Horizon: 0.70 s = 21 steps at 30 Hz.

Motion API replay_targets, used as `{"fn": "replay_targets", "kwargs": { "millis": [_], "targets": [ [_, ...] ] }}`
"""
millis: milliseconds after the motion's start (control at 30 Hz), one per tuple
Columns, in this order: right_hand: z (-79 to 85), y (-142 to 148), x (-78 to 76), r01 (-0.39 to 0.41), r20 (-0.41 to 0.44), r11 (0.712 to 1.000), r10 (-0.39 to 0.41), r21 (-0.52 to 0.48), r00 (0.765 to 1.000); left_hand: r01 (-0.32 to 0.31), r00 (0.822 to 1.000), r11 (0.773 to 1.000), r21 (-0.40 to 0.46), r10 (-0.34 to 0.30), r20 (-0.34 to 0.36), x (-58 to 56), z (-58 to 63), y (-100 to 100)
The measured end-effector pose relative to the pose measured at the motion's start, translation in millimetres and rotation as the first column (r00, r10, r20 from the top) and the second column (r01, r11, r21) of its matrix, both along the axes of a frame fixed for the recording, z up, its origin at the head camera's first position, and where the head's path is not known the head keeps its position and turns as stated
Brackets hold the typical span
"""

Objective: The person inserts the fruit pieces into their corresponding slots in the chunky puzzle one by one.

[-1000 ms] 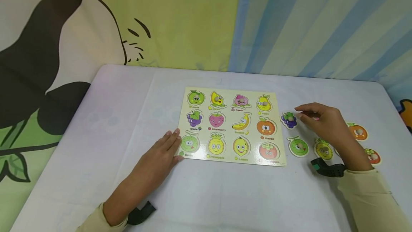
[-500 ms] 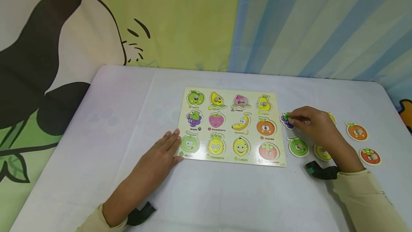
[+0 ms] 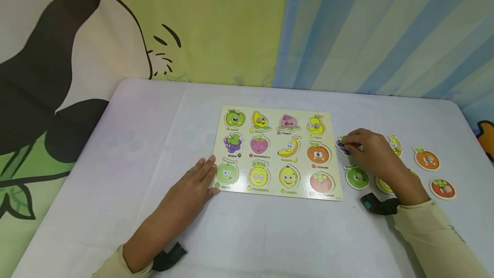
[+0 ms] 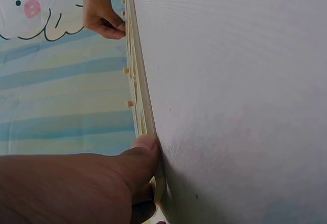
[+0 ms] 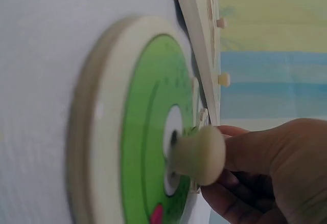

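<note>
As right hand [image 3: 373, 152] pinches, grape piece [image 3: 340, 146] half hidden

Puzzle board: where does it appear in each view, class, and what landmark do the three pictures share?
Head: the puzzle board lies face up near the middle.
Left wrist: the puzzle board is edge-on, a thin strip from the top down to the left hand.
Right wrist: the puzzle board is edge-on, at the top, right of centre, beyond the melon piece.
Shared landmark: the right hand.
</note>
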State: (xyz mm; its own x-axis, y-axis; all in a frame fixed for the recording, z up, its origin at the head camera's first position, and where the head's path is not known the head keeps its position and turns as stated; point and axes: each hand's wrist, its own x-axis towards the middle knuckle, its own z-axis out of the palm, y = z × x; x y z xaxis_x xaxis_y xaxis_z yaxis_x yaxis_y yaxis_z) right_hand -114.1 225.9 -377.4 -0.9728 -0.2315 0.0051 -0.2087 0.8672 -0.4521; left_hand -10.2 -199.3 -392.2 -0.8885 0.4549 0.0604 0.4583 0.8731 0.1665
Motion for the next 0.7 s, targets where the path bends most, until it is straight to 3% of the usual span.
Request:
{"fn": "replay_targets", "kwargs": {
  "millis": [400, 700],
  "targets": [
    [10.1, 1, -0.2, -0.010, -0.012, 0.999, 0.011, 0.043, 1.000, 0.005, 1.000, 1.000, -0.013, -0.005, -0.013, 0.1, 0.9, 0],
    [16.5, -1, -2.1, -0.067, -0.100, 0.998, 0.068, 0.019, 0.993, 0.010, 1.000, 1.000, -0.016, -0.010, -0.014, -0.4, 0.2, 0]
  ]
}}
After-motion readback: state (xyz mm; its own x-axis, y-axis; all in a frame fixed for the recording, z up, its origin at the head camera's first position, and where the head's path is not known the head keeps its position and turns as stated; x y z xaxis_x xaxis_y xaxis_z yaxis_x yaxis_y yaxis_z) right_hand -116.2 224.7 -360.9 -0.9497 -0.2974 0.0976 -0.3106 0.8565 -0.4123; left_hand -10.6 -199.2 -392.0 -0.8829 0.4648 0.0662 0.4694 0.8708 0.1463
